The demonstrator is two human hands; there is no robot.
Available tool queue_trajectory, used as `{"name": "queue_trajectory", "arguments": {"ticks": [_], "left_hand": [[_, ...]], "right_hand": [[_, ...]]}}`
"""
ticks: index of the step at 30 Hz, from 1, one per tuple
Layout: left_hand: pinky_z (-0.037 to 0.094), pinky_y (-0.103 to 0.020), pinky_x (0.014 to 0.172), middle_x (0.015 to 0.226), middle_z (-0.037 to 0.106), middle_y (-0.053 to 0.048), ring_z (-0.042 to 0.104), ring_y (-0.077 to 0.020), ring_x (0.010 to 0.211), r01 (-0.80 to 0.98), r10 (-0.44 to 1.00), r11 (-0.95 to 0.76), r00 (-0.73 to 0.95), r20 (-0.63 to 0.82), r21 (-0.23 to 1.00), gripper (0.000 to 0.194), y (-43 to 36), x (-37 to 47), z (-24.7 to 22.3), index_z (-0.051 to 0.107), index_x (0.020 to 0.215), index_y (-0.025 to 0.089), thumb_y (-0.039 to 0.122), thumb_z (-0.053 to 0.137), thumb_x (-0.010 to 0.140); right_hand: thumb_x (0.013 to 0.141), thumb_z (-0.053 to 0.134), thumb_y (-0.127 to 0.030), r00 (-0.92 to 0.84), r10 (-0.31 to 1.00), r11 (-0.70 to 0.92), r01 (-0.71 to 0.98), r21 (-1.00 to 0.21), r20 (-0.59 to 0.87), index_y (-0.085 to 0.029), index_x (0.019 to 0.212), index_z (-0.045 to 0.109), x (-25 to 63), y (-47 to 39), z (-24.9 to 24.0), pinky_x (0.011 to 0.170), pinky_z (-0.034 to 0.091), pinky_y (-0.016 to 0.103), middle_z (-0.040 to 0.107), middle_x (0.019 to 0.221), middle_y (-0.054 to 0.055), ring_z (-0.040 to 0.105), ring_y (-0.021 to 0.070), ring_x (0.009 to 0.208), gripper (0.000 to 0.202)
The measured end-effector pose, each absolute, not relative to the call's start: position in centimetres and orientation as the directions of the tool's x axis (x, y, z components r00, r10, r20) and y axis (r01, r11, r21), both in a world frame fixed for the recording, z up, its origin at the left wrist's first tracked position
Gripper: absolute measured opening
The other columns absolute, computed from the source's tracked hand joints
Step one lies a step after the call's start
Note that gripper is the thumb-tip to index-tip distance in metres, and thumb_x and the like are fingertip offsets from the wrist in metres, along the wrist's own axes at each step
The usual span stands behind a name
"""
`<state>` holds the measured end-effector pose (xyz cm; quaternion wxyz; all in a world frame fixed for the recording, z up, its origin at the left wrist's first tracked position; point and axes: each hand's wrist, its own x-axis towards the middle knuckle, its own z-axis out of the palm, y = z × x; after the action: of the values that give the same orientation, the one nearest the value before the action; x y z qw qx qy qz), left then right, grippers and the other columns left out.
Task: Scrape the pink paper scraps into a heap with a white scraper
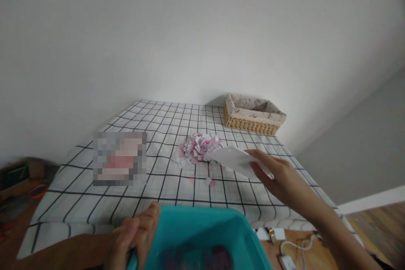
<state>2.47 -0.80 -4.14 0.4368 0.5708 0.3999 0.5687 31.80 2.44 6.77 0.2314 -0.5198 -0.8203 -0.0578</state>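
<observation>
My right hand (268, 168) pinches a flat white card (232, 159) between thumb and fingers. The card's far edge reaches the right side of a heap of small white and pink paper scraps (200, 145) on the table; whether it touches them I cannot tell. A few loose scraps (208, 181) and pink smudges lie just in front of the heap. With my left hand (137, 234) I grip the left rim of a turquoise plastic bin (199, 215) at the table's front edge. Dark, blurred things lie in the bin's bottom.
A woven basket (251, 125) with a patterned cloth lining stands at the back right. The table has a white checked cloth (177, 116). A pixelated, pinkish flat item (120, 159) lies on the left. Below right are a white cable and power strip (287, 261).
</observation>
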Motion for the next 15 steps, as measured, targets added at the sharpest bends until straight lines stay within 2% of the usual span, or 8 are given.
{"name": "queue_trajectory", "arguments": {"ticks": [3,6,9,12,15], "left_hand": [[0.049,-0.031,0.064,0.027,0.044,0.002,0.044,-0.0120,0.032,-0.082,0.934,-0.335,0.103,0.343,0.938,0.069,-0.7,2.4,-4.3,0.036,0.026,0.021,0.046,0.032,0.090],[0.047,-0.029,0.066,0.030,0.047,0.003,0.048,-0.0116,0.037,-0.114,0.914,-0.342,0.191,0.359,0.933,0.069,-0.6,2.2,-3.5,0.039,0.028,0.019,0.041,0.030,0.093],[0.046,-0.029,0.058,0.032,0.050,0.002,0.049,-0.0128,0.038,-0.104,0.882,-0.381,0.257,0.395,0.919,0.067,-0.6,2.2,-2.7,0.039,0.030,0.019,0.038,0.029,0.094],[0.043,-0.027,0.050,0.029,0.045,0.003,0.042,-0.0111,0.033,-0.101,0.889,-0.401,0.195,0.414,0.910,0.063,-0.6,2.4,-2.3,0.035,0.033,0.019,0.035,0.031,0.093],[0.043,-0.027,0.055,0.029,0.041,0.003,0.041,-0.0112,0.034,-0.132,0.886,-0.414,0.171,0.432,0.901,0.063,-0.8,2.8,-2.2,0.032,0.033,0.017,0.032,0.026,0.094]], "right_hand": [[0.090,0.044,-0.019,-0.293,0.841,0.421,0.882,-0.209,0.455,-0.019,0.103,0.058,32.1,1.6,7.4,0.053,0.050,0.020,0.072,0.081,0.003,0.067,0.0129,0.060,0.020],[0.089,0.046,-0.017,-0.342,0.818,0.475,0.856,-0.207,0.462,-0.022,0.107,0.058,32.4,0.7,7.3,0.060,0.051,0.021,0.071,0.090,0.003,0.067,0.0130,0.071,0.022],[0.089,0.042,-0.011,-0.452,0.775,0.554,0.822,-0.132,0.440,-0.022,0.109,0.058,32.4,0.5,6.9,0.061,0.049,0.023,0.070,0.088,0.004,0.064,0.0132,0.072,0.028],[0.090,0.037,-0.007,-0.557,0.715,0.625,0.780,-0.029,0.423,-0.020,0.107,0.060,32.0,0.7,6.7,0.059,0.046,0.026,0.068,0.083,0.004,0.062,0.0138,0.071,0.031],[0.091,0.035,-0.008,-0.615,0.671,0.665,0.746,0.031,0.415,-0.018,0.105,0.060,31.5,1.1,6.9,0.062,0.045,0.027,0.068,0.084,0.005,0.061,0.0142,0.073,0.031]]}}
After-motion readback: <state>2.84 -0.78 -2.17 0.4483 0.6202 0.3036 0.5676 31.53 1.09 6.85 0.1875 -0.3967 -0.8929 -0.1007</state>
